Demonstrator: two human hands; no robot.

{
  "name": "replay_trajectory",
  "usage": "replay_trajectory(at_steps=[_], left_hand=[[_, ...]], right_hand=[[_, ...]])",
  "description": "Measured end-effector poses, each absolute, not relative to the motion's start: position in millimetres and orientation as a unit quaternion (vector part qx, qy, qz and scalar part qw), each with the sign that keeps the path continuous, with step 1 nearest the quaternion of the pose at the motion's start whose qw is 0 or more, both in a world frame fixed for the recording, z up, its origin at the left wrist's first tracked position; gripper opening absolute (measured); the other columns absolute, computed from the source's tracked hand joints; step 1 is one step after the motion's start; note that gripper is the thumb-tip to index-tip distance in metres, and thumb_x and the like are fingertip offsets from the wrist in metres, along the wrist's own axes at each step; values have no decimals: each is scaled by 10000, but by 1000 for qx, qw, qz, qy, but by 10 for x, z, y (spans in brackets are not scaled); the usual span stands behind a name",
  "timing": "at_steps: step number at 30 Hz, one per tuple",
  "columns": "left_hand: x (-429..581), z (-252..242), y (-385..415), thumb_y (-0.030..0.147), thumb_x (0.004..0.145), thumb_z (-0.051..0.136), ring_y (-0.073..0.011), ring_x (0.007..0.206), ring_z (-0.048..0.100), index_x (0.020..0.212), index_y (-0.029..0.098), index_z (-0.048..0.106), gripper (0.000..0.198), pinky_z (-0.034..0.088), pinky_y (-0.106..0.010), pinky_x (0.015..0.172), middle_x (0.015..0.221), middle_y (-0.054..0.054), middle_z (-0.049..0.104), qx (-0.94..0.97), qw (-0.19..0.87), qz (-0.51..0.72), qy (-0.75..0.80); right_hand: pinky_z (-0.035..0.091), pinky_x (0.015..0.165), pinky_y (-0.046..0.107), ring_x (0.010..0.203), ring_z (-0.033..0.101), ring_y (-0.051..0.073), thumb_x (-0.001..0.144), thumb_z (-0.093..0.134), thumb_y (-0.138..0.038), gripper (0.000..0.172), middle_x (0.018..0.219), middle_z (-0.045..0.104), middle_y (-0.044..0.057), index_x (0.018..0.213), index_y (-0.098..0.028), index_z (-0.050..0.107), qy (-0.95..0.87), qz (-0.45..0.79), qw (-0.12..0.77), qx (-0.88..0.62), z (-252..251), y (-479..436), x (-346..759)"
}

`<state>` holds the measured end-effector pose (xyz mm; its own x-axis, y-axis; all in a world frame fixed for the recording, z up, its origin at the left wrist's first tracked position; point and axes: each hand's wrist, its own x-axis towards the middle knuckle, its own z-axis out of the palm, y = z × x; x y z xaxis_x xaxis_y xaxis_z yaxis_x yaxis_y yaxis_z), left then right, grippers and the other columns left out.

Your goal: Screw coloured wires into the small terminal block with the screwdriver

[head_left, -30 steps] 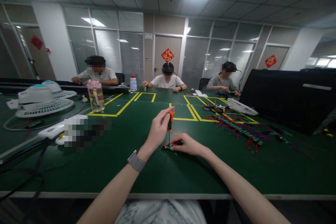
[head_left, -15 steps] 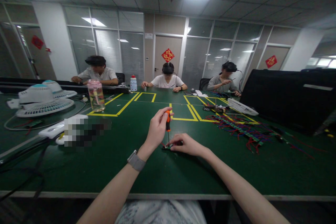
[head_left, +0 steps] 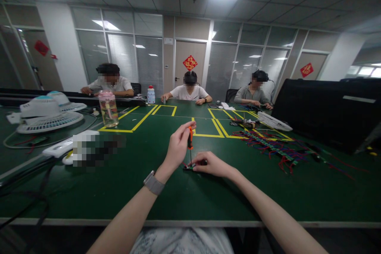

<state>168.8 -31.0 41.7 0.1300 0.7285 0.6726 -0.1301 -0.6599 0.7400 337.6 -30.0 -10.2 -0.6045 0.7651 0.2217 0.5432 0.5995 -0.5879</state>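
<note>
Green counter (head_left: 119, 194) under everything. My left hand (head_left: 177, 143) is up high, my right hand (head_left: 212, 164) low and nearer the work. Left thumb and straightened fingers grip the screwdriver (head_left: 190, 139), long axis near upright, shaft down to the small circuit board (head_left: 187, 168). Board's on the counter, just left of my right fingers, which pinch its right end. Can't tell if the tip's seated.

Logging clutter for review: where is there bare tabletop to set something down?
Bare green tabletop lies between the left forearm and right forearm, and from the left forearm to the black cables. Crowded: right, wired circuit boards and keyboard; centre, left hand on screwdriver, right hand on small circuit board.
</note>
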Motion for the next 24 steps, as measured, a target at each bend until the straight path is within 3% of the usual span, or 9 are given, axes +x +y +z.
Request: replay_trajectory(at_steps=[4,8,11,15,18,21,24], left_hand=[[1692,425,-319,303,861,547,-192,970,651,1096,154,619,288,509,-330,882,1101,-102,657,647,361,630,232],[1676,428,-337,313,804,629,-160,855,642,962,171,683,219,523,-255,744,957,-65,650,668,285,633,267],[1672,424,-333,324,852,562,-159,928,615,1002,201,695,235,512,-244,761,1050,-68,602,688,262,623,263],[1697,410,-315,289,910,454,-178,1059,594,1177,218,615,319,490,-308,904,1199,-79,588,687,330,609,221],[1707,407,-320,303,879,511,-172,932,641,1206,193,586,353,530,-319,833,1137,-92,623,669,376,602,222],[1693,416,-341,305,824,595,-150,836,632,1090,189,652,295,536,-262,739,998,-65,627,675,331,609,254],[1677,427,-358,312,832,584,-151,885,605,1040,205,681,253,520,-230,713,995,-57,585,686,291,612,265]], right_hand=[[384,603,224,646,499,115,788,655,-248,240,765,612,21,1003,-172,729,-863,237,231,-382,-96,-303,3373],[382,601,224,645,498,114,787,655,-247,235,764,607,19,997,-174,731,-862,238,230,-384,-92,-304,3370],[383,602,224,643,497,115,791,650,-249,237,759,608,19,1002,-174,730,-865,234,230,-380,-84,-309,3367],[392,614,225,659,507,120,800,640,-250,230,760,615,21,998,-174,730,-869,229,227,-375,-72,-316,3361],[395,613,222,659,509,119,795,644,-243,233,761,612,20,1002,-177,728,-869,228,225,-377,-64,-321,3358],[397,620,220,666,511,119,790,645,-224,229,764,613,19,999,-181,730,-869,224,223,-381,-58,-328,3355],[399,624,219,668,515,118,793,642,-221,228,776,619,21,999,-182,731,-868,226,224,-381,-60,-331,3356]])
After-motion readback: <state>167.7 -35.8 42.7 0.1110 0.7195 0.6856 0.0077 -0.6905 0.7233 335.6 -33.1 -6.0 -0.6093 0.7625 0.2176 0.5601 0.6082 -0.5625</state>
